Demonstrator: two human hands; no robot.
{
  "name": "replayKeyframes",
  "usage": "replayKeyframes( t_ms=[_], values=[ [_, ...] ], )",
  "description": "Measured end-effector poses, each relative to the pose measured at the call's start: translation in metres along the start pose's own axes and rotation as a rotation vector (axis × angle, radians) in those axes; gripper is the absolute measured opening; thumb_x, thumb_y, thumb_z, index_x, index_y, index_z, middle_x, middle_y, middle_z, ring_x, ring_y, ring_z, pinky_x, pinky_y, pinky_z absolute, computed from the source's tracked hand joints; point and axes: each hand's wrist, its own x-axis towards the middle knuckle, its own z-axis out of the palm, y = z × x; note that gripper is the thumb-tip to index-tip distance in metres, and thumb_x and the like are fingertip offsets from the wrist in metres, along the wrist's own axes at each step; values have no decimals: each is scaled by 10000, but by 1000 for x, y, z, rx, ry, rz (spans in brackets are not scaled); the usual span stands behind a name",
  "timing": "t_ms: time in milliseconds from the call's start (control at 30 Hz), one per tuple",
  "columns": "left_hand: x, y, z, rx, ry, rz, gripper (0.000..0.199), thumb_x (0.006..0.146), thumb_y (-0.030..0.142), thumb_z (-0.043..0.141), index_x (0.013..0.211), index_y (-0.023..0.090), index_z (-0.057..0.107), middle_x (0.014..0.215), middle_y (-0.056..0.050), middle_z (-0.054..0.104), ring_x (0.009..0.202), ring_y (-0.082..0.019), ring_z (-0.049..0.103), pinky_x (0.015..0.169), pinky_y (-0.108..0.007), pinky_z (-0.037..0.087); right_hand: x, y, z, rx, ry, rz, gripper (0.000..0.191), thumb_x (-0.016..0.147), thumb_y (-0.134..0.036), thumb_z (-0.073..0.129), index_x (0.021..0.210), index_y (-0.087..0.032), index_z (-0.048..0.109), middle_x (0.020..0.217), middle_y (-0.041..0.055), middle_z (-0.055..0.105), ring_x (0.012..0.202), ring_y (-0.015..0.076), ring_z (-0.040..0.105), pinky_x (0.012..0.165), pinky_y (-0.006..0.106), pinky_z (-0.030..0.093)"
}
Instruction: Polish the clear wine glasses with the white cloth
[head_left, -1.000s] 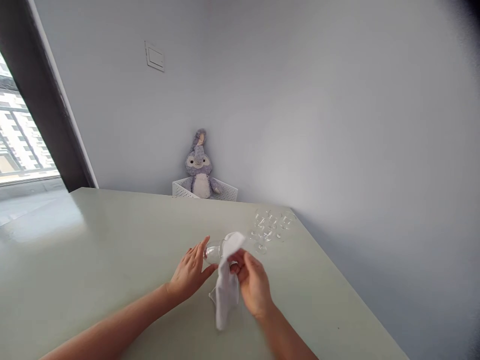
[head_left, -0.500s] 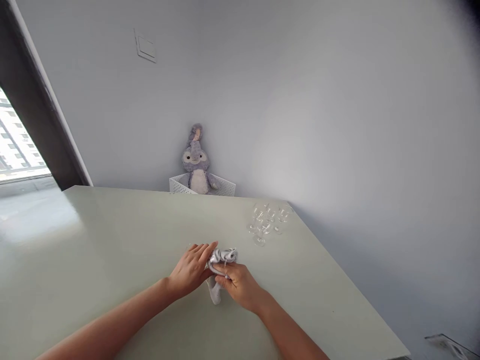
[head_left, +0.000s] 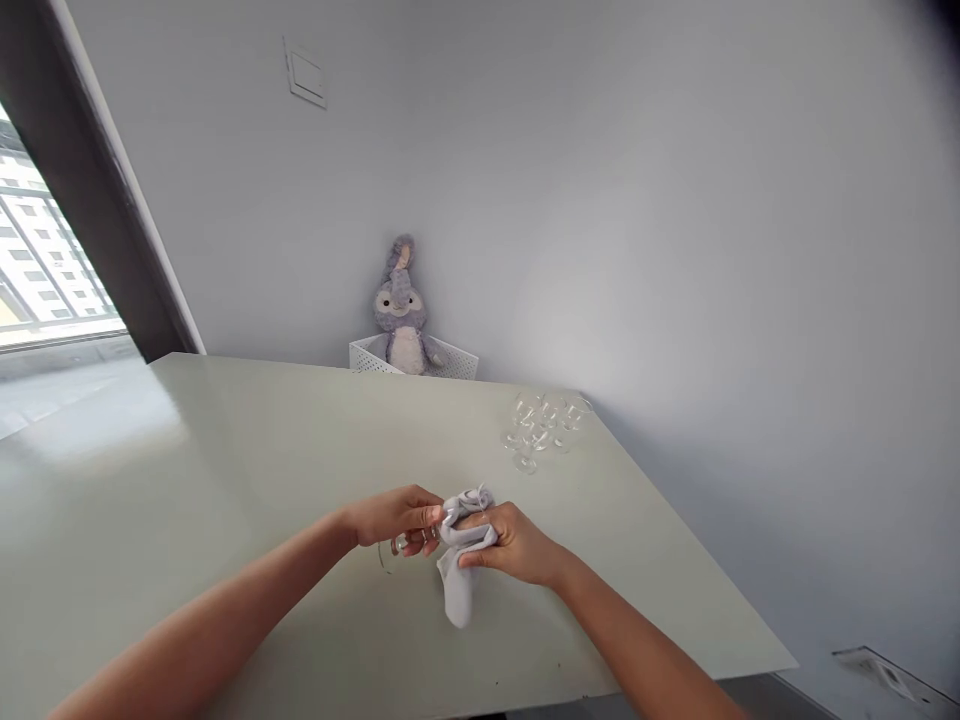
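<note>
My left hand is closed round the stem of a clear stemmed glass. Its foot sticks out to the left below my fingers, and its bowl is hidden behind the cloth. A pale grey-white cloth is bunched in my right hand, whose fingers press into its folds and whose thumb lies on the near side. One end of the cloth hangs down toward the table. Both hands are close together, with the cloth between them.
Several clear stemmed glasses stand grouped near the far right corner of the pale green table. Past the far edge, a purple plush toy sits in a white perforated basket. A grey wall runs along the right.
My left hand has turned so the glass's stem and foot now show below its fingers. The cloth has shifted slightly right with my right hand, and more of it hangs down. The view has shifted a little.
</note>
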Motion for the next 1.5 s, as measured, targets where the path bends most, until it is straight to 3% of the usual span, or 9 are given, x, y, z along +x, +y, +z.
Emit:
replayKeyframes(
  t_ms=[67,233,333,567,767,1000,1133,1333,1500],
  values=[
    [2,4,4,48,51,-21,557,892,507,135,903,144,558,700,-46,615,524,-107,529,491,-217,386,-3,4,0,67,53,43,180,652,-305,715,767,-170,680,672,-11,588,657,129,529,596,241,421],
    [12,6,20,803,547,58,372,884,416,321,971,147,563,695,-75,594,680,-181,536,712,-345,369,0,30,11,535,391,255,349,693,-465,645,824,-141,647,606,6,574,468,94,497,446,229,415],
    [13,2,19,792,503,47,379,868,452,350,829,155,584,575,-28,533,574,-152,488,651,-312,355,-3,31,17,480,340,201,344,655,-398,701,892,-154,647,661,4,593,534,108,531,484,232,434],
    [11,-6,10,-148,-22,-43,526,836,579,280,690,140,529,477,16,464,436,-86,395,466,-213,332,-19,4,7,98,128,111,254,645,-318,716,839,-159,680,738,3,626,688,149,579,572,240,462],
    [13,7,26,719,513,101,291,884,309,321,937,179,576,710,-49,586,678,-163,530,697,-321,385,-16,13,18,595,414,364,343,668,-414,686,815,-109,628,587,27,628,415,108,566,362,185,400],
    [16,3,43,1077,547,112,434,808,109,379,1241,137,385,778,-72,584,704,-193,552,720,-360,393,-9,11,27,674,564,268,330,657,-422,688,733,-110,611,489,-7,575,319,63,469,328,167,352],
    [12,7,33,698,488,49,327,864,281,386,1177,206,444,714,-20,589,576,-136,512,581,-265,372,-21,5,20,260,362,134,247,726,-342,629,884,-152,635,651,5,623,425,110,559,430,233,453],
    [8,18,23,-318,-115,-43,352,794,508,464,850,173,557,634,24,493,451,-57,394,449,-197,294,-48,19,-16,-736,85,-225,357,819,-124,417,1033,-307,637,867,11,694,817,183,631,760,325,450],
    [13,-6,16,-478,84,-154,442,754,533,507,987,159,541,637,25,505,440,-46,366,465,-205,267,-69,21,-41,-997,370,-218,551,784,-58,362,1274,-299,439,1222,28,556,969,175,589,748,283,464]
  ],
)
